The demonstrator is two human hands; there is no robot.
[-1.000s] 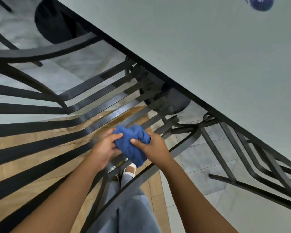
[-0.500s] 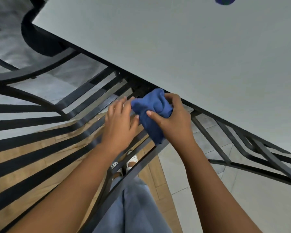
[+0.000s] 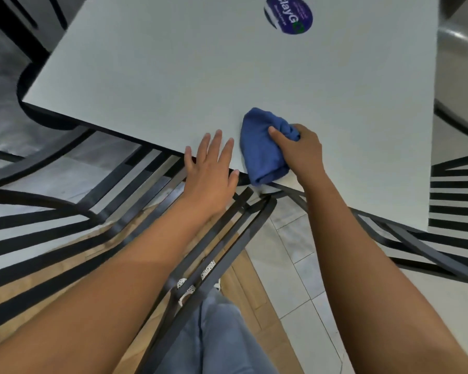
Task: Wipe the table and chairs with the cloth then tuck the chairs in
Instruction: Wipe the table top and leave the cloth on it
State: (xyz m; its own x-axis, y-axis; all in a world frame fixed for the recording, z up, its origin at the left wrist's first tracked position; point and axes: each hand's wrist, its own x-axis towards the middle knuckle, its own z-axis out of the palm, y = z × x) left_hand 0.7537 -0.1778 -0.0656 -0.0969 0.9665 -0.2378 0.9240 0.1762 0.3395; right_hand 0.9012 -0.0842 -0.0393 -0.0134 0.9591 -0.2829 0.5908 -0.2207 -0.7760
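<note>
Now the right hand (image 3: 299, 152) is closed around a bunched blue cloth (image 3: 262, 147), thumb pressed into its top, and holds it down on the pale table (image 3: 200, 76) near the edge closest to the person, at about 6 o'clock on the tabletop. The cloth's lower end hangs just over that edge. At 9 o'clock from the cloth, just beside it, the left hand (image 3: 211, 171) lies flat and fully open — fingers spread, gripping nothing — with its fingertips on the tabletop and its palm over the edge. Below both hands sits a black slatted chair (image 3: 135, 182), its seat partly under the table. At 12 o'clock on the tabletop is a round purple sticker (image 3: 288, 14). No containers show.
</note>
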